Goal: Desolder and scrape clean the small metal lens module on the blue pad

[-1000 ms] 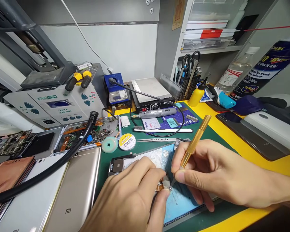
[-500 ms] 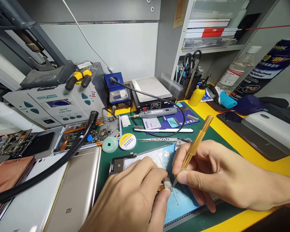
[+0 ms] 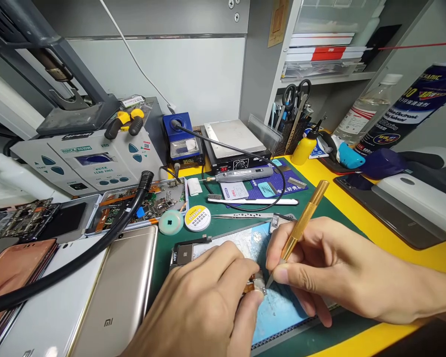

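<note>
My left hand (image 3: 204, 297) pinches a small metal part with an orange flex cable (image 3: 259, 283) between thumb and forefinger. My right hand (image 3: 330, 270) is closed around a craft knife (image 3: 305, 215) with a knurled gold handle, held like a pen. The thin blade slants down to the edge of the small part; whether it touches the metal I cannot make out. Both hands are over a blue work pad (image 3: 278, 317) with a grey rim. At its far left corner, partly behind my left hand, lies a dark phone part (image 3: 185, 254).
Several phones (image 3: 113, 297) lie at left under a black hose (image 3: 107, 243). Behind them stand a tray of circuit boards (image 3: 159, 198) and a hot-air station (image 3: 85, 158). Tweezers (image 3: 241, 216), a white brush (image 3: 260, 201) and a round tin (image 3: 197, 218) lie beyond the pad. A dark phone (image 3: 390, 210) is at right.
The whole view has shifted slightly. Both hands keep the same grips, with the knife blade still at the small part's edge.
</note>
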`<state>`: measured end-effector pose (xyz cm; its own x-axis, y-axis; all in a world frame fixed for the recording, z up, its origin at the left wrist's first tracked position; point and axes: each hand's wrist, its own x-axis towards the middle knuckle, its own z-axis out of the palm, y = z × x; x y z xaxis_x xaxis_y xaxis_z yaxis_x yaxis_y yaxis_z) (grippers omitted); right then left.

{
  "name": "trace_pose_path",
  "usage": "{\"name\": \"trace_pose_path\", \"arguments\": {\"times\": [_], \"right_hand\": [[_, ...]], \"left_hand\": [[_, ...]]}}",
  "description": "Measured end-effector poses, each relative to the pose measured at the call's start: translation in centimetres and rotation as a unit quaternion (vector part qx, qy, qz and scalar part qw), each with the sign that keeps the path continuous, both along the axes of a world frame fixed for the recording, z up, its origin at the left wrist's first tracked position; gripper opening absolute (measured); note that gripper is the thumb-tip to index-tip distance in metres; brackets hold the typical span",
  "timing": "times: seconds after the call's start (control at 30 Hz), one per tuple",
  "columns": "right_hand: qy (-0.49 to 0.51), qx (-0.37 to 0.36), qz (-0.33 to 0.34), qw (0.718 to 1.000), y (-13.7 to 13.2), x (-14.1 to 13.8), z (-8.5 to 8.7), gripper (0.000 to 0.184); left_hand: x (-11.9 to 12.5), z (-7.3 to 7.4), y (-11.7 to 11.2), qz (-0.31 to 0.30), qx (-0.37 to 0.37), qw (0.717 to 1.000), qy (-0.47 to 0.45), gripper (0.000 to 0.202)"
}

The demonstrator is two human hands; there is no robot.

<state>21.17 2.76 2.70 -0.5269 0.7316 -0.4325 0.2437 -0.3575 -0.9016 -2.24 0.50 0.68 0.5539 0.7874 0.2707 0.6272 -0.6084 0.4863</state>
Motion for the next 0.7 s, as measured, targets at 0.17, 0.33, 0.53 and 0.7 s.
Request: {"name": "trace_pose_path", "arguments": {"times": [0.17,0.33,0.53,0.7], "right_hand": [[0.0,-0.001,0.003,1.0,0.12,0.03,0.07,0.043],[0.004,-0.017,0.006,1.0,0.14,0.09,0.14,0.036],[0.018,-0.022,0.009,1.0,0.26,0.17,0.21,0.031],[0.022,-0.026,0.005,0.999,0.37,0.15,0.2,0.03]], "left_hand": [[-0.07,-0.1,-0.06,-0.005,-0.025,1.0,-0.002,0.016],[-0.05,-0.2,-0.23,-0.001,-0.045,0.999,-0.006,0.017],[-0.04,0.03,-0.05,-0.002,-0.057,0.998,-0.011,0.019],[-0.01,0.21,0.1,-0.007,-0.057,0.998,-0.014,0.02]]}}
